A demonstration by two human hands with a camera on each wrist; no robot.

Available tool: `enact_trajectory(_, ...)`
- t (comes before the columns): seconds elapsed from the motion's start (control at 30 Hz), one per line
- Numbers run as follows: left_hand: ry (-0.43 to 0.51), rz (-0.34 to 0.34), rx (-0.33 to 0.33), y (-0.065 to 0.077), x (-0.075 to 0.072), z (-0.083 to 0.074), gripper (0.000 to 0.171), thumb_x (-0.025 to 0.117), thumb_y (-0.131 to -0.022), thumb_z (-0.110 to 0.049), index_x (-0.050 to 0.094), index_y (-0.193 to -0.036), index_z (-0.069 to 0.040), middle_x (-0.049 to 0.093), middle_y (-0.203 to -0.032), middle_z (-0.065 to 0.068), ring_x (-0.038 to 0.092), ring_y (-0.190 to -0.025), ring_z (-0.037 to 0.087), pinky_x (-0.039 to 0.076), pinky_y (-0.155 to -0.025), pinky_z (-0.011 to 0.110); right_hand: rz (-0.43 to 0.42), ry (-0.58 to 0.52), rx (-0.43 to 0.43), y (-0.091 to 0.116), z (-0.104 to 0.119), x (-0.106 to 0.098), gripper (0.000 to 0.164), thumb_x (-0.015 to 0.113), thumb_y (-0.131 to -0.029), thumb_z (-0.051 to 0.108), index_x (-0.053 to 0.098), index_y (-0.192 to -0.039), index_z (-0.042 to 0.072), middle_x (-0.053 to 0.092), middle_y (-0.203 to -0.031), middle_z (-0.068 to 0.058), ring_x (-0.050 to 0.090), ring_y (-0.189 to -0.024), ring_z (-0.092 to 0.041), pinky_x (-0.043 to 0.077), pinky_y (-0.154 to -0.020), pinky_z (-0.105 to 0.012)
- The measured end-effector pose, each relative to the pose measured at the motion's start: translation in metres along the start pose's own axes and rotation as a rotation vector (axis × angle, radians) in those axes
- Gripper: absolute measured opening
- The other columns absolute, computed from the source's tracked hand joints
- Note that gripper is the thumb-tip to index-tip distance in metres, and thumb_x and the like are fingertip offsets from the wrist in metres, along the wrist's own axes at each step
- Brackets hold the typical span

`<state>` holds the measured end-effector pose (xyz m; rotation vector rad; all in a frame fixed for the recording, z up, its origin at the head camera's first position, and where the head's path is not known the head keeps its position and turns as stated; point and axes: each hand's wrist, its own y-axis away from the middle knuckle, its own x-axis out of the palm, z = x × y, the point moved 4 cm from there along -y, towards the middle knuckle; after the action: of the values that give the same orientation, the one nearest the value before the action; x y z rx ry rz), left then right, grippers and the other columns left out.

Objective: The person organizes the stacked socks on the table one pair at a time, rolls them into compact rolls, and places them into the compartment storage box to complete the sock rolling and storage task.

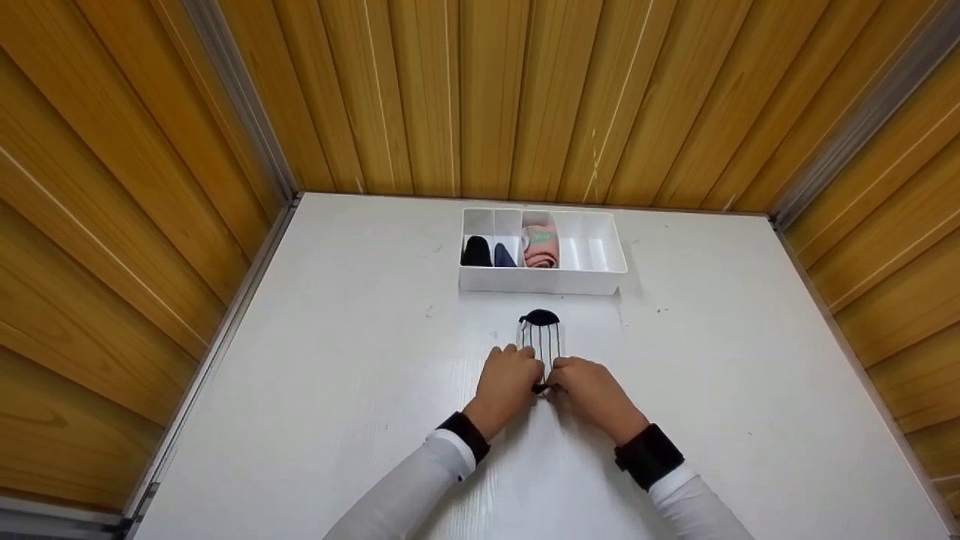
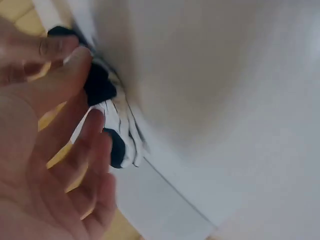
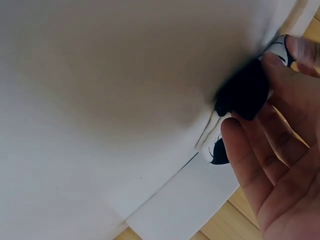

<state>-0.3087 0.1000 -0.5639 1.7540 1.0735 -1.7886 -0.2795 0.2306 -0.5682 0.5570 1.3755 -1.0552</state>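
A white sock with thin dark stripes and black ends lies lengthwise on the table, one black end pointing at the box. My left hand pinches the near end of it from the left. From the other side my right hand pinches the same end, close beside the left fingers. In the left wrist view, thumb and fingertips hold a dark part of the sock. The right wrist view has the thumb and fingers on a black flap of the sock, the lower fingers loosely bent. The hands partly hide the near end.
A white divided box stands beyond the sock near the table's back edge. Inside are a black item, a dark blue item and a rolled pink item with a green patch. Wood-panelled walls enclose the white table.
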Motion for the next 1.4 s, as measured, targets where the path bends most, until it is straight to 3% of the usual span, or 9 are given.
enact_trajectory(0.1, -0.137, -0.094, 0.039, 0.0, -0.001, -0.013, 0.009, 0.078, -0.082, -0.031, 0.076, -0.078, -0.024, 0.071, -0.082, -0.007, 0.065, -0.076, 0.017, 0.05, -0.07, 0.033, 0.008, -0.009, 0.009, -0.001, -0.003, -0.004, 0.008, 0.082, -0.077, 0.01, 0.079, -0.082, 0.016, 0.066, -0.079, 0.004, 0.064, -0.074, -0.016, 0.053, -0.067, -0.033)
enact_trajectory(0.2, -0.172, -0.104, 0.021, -0.002, 0.002, -0.018, 0.013, 0.077, -0.082, -0.033, 0.075, -0.077, -0.022, 0.072, -0.078, -0.006, 0.066, -0.072, 0.016, 0.05, -0.069, 0.032, 0.009, 0.006, 0.014, 0.0, -0.004, -0.005, 0.009, 0.082, -0.077, 0.009, 0.079, -0.081, 0.016, 0.066, -0.079, 0.005, 0.063, -0.073, -0.015, 0.052, -0.066, -0.031)
enact_trajectory(0.43, -0.021, -0.013, -0.092, -0.013, 0.001, -0.003, 0.012, 0.085, -0.074, -0.033, 0.078, -0.072, -0.022, 0.074, -0.072, -0.003, 0.069, -0.069, 0.019, 0.054, -0.066, 0.036, -0.069, 0.095, -0.037, 0.001, 0.006, -0.009, 0.013, 0.082, -0.075, 0.003, 0.073, -0.08, 0.012, 0.063, -0.081, 0.002, 0.059, -0.076, -0.019, 0.051, -0.063, -0.031)
enact_trajectory(0.53, 0.033, 0.036, -0.116, -0.017, -0.001, 0.003, 0.015, 0.089, -0.069, -0.036, 0.08, -0.074, -0.025, 0.075, -0.074, -0.003, 0.07, -0.072, 0.02, 0.055, -0.07, 0.039, -0.058, 0.038, -0.034, -0.002, 0.004, -0.01, 0.014, 0.081, -0.076, 0.0, 0.075, -0.08, 0.012, 0.067, -0.083, 0.002, 0.064, -0.079, -0.017, 0.054, -0.068, -0.031)
enact_trajectory(0.63, -0.017, 0.034, -0.106, -0.021, -0.004, 0.002, 0.015, 0.086, -0.073, -0.033, 0.079, -0.076, -0.02, 0.075, -0.076, -0.001, 0.07, -0.073, 0.021, 0.055, -0.073, 0.04, -0.005, -0.056, 0.0, -0.007, -0.004, -0.01, 0.014, 0.079, -0.077, -0.001, 0.078, -0.081, 0.012, 0.07, -0.083, 0.003, 0.068, -0.08, -0.016, 0.056, -0.073, -0.033)
enact_trajectory(0.77, -0.117, -0.004, -0.061, -0.022, -0.008, -0.007, 0.009, 0.079, -0.081, -0.027, 0.076, -0.078, -0.018, 0.074, -0.08, -0.001, 0.068, -0.075, 0.021, 0.053, -0.073, 0.038, 0.051, -0.122, 0.056, -0.011, -0.012, -0.009, 0.013, 0.076, -0.078, -0.001, 0.076, -0.081, 0.011, 0.068, -0.081, 0.002, 0.067, -0.078, -0.018, 0.055, -0.073, -0.034)
enact_trajectory(0.97, -0.144, -0.063, -0.024, -0.017, -0.005, -0.015, 0.011, 0.08, -0.081, -0.028, 0.074, -0.076, -0.021, 0.072, -0.078, -0.003, 0.066, -0.071, 0.019, 0.051, -0.069, 0.035, 0.09, -0.184, 0.132, -0.012, -0.017, -0.011, 0.01, 0.077, -0.079, 0.004, 0.073, -0.082, 0.012, 0.067, -0.079, 0.004, 0.063, -0.075, -0.014, 0.052, -0.069, -0.031)
enact_trajectory(1.13, -0.089, -0.043, -0.068, -0.016, -0.001, -0.009, 0.018, 0.085, -0.074, -0.03, 0.071, -0.068, -0.019, 0.072, -0.072, -0.001, 0.068, -0.065, 0.019, 0.052, -0.063, 0.036, 0.085, -0.177, 0.133, -0.011, -0.009, -0.009, 0.014, 0.076, -0.076, -0.001, 0.072, -0.077, 0.013, 0.065, -0.075, 0.004, 0.059, -0.071, -0.012, 0.049, -0.065, -0.029)
enact_trajectory(1.4, 0.173, 0.071, -0.137, -0.017, 0.003, 0.006, 0.011, 0.089, -0.068, -0.025, 0.078, -0.066, -0.024, 0.072, -0.068, -0.003, 0.067, -0.064, 0.018, 0.053, -0.059, 0.039, -0.003, 0.048, 0.056, -0.004, 0.008, -0.001, 0.014, 0.081, -0.076, 0.001, 0.072, -0.08, 0.011, 0.065, -0.082, 0.002, 0.064, -0.075, -0.017, 0.053, -0.066, -0.03)
